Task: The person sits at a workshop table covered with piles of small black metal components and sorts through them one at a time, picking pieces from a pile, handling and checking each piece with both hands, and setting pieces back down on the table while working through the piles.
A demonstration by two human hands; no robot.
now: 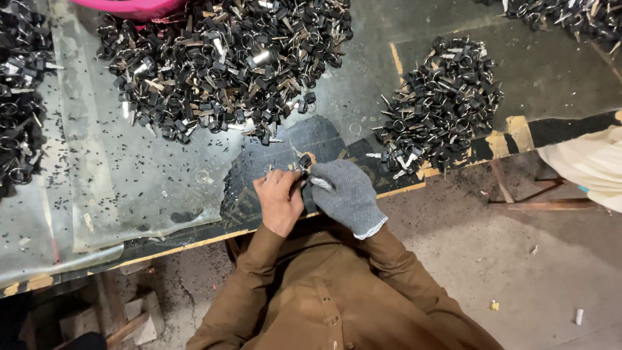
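Keys with black plastic heads are what both hands work on: one small bunch (304, 163) sits pinched between them at the table's near edge, just past the brown-sleeved arms. It looks light and stiff, metal blades on a thin ring, likely to swing and slip, so the squarish black head seems the surest place to grip, with the ring free. The bare left hand (278, 198) is curled around the bunch from 9 o'clock; the grey-gloved right hand (343, 193) closes on it from 3 o'clock, a bright blade (321, 183) showing against the glove.

Outward from there, a large heap of the same keys (223, 61) lies at 11 o'clock and a smaller heap (444, 104) at 2 o'clock. Two more heaps are cut off by the frame, one at 9 o'clock (19, 97), one at the far 1 o'clock corner (570, 16). That makes four heaps; the keys in each are too many to count. One pink tub (129, 8) peeks in at 12 o'clock. Black crumbs speckle the clear sheet (116, 181) covering the table. Another person's pale sleeve (586, 165) enters at 3 o'clock.
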